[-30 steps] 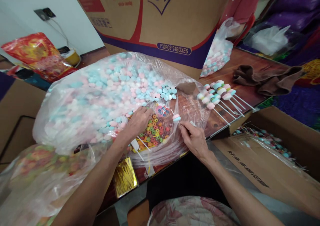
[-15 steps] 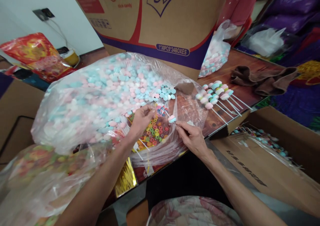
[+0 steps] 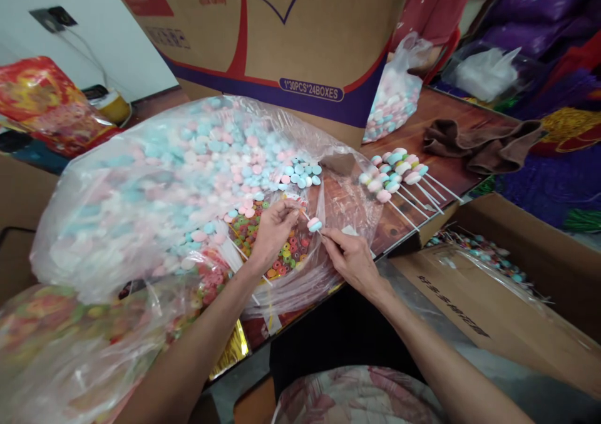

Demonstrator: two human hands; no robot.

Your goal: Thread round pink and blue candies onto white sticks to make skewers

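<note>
My right hand (image 3: 350, 258) pinches the lower end of a thin white stick. On that stick sits a pink, white and blue marshmallow (image 3: 314, 225). My left hand (image 3: 280, 227) is closed in a pinch at the stick's upper tip; whatever its fingertips hold is too small to make out. Below both hands lie many colourful ring candies (image 3: 284, 260), partly covered by my left hand. Behind them, a large clear plastic bag (image 3: 141, 180) spills pastel marshmallows (image 3: 303, 172) from its opening.
Several finished-looking marshmallow sticks (image 3: 399, 173) lie together at the right, near a brown cloth (image 3: 483, 145). A big carton (image 3: 282, 42) stands behind. An open box (image 3: 469, 299) of candy sticks is beside the table edge. Another person's red sleeve (image 3: 434, 17) shows at the back.
My left hand has moved right, bringing its pinched fingertips to the upper tip of the stick. My right hand still grips the stick. The whole view has shifted slightly.
</note>
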